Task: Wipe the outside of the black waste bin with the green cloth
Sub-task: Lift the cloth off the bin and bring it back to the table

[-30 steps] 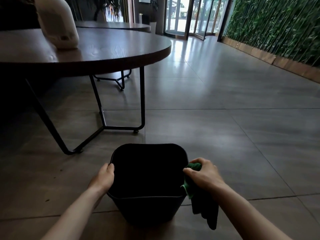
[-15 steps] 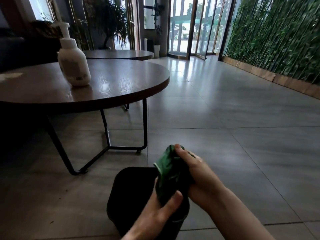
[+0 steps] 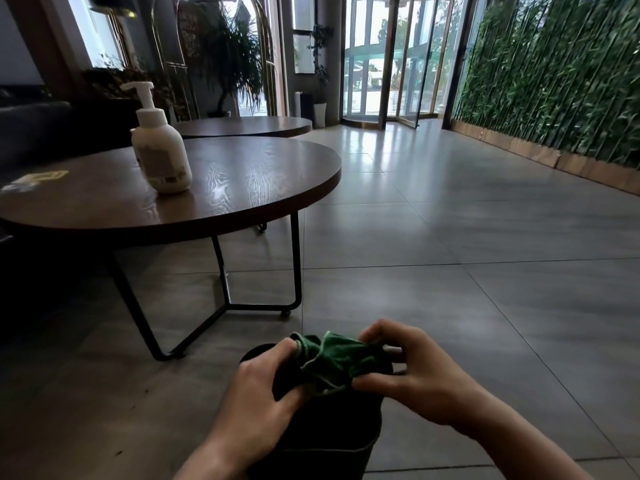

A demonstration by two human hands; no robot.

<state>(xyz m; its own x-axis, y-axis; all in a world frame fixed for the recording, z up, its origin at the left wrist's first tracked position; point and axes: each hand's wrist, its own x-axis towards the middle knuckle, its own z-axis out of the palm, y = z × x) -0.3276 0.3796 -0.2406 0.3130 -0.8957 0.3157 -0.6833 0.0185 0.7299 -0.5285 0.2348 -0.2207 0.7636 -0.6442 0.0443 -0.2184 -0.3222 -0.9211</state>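
Left hand (image 3: 263,393) now grips cloth (image 3: 332,362) over bin (image 3: 329,441).

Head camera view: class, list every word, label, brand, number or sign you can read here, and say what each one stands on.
No text here can be read.
pump bottle on the round table: a printed label, too blurred to read.
yellow-marked item at the table's left edge: blurred, illegible.
green cloth, held by the left hand and right hand over the black waste bin: no lettering visible.

Green cloth (image 3: 332,362) with pale edging; black bin (image 3: 329,441); white pump bottle (image 3: 161,157); dark brown wood-grain table (image 3: 242,181); grey floor tiles (image 3: 450,271).
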